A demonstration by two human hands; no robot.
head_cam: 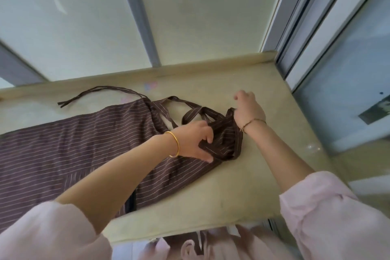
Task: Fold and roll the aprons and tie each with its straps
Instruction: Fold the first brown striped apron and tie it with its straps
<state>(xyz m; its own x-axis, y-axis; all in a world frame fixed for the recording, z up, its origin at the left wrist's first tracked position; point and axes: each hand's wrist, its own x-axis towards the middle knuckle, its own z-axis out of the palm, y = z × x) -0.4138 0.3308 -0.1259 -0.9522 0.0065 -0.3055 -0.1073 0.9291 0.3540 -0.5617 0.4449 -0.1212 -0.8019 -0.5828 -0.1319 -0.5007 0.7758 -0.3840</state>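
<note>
Lying flat on the ledge (242, 175), the apron (73, 143) has its bunched top end gripped by the curled left hand (190, 139), while the right hand (249, 110) pinches the far corner.

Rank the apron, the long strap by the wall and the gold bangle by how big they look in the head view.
Largest to smallest:
1. apron
2. strap
3. bangle, clearly smallest though nearer the camera than the strap
</note>
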